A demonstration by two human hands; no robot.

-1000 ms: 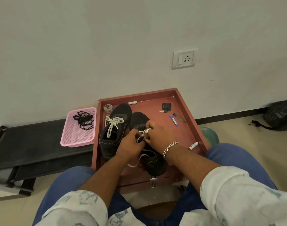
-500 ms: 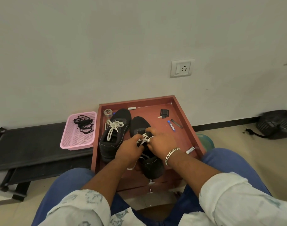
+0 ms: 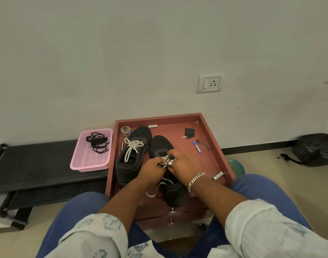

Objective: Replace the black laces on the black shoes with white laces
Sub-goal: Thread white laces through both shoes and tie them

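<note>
Two black shoes (image 3: 133, 155) sit in a red tray (image 3: 213, 138). Both hands meet over the right shoe (image 3: 162, 146). The left hand (image 3: 151, 171) and right hand (image 3: 185, 164) each pinch its white lace (image 3: 164, 162). The left shoe is tied in white. Black laces (image 3: 98, 142) lie in a pink basket (image 3: 90, 164) beside the tray. Tape (image 3: 125, 130), keys (image 3: 188, 132) and pens (image 3: 196, 146) lie in the tray too.

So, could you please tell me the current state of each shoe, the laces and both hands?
Left shoe: white lace tied in a bow.
Right shoe: white lace partly threaded, loose end trailing.
Black laces: removed, tangled in pink basket.
Left hand: pinches lace.
Right hand: pinches lace.
</note>
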